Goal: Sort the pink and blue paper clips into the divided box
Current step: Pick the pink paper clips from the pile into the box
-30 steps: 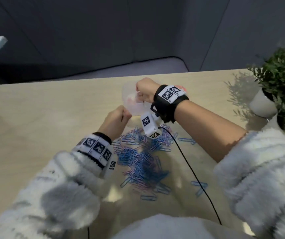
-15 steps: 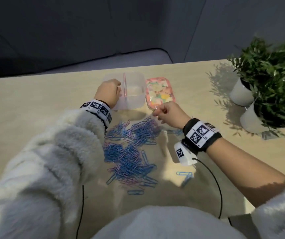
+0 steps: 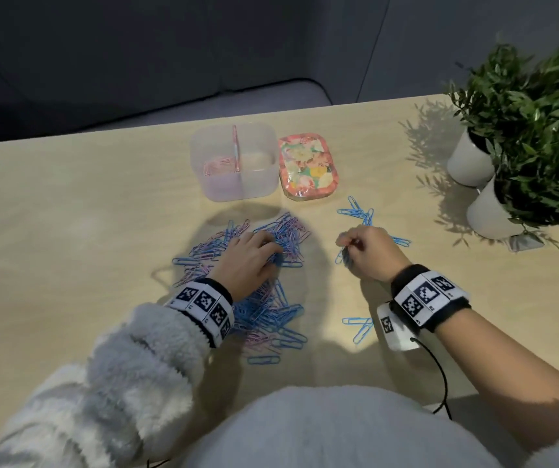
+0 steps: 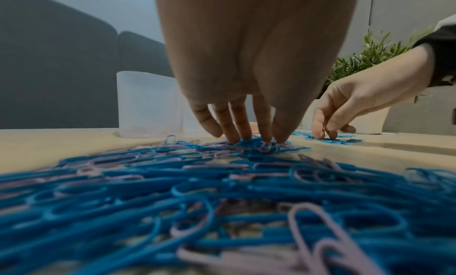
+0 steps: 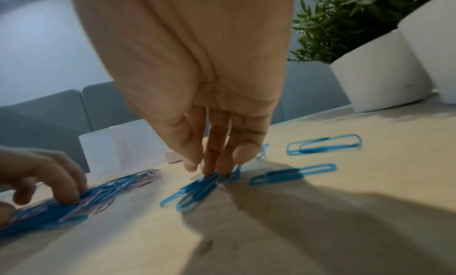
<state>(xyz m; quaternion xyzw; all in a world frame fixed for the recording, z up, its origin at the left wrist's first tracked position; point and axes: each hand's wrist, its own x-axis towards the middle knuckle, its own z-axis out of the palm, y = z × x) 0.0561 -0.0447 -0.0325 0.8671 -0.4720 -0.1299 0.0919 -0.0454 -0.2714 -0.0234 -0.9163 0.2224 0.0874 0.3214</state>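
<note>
Left hand: fingers straight, tips pressing the mixed pile of paper clips. Right hand: fingertips pinching a bunch of blue clips, long axes running near-left to far-right; only the right wrist view shows this. Divided box: far centre, pink clips in left compartment. Floral lid beside it. Two potted plants far right.

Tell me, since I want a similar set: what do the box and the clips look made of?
Box: probably frosted translucent plastic; the pink clips inside show through its wall. Clips: thin bent wire with smooth, opaque blue or pink colour, probably a coating.
</note>
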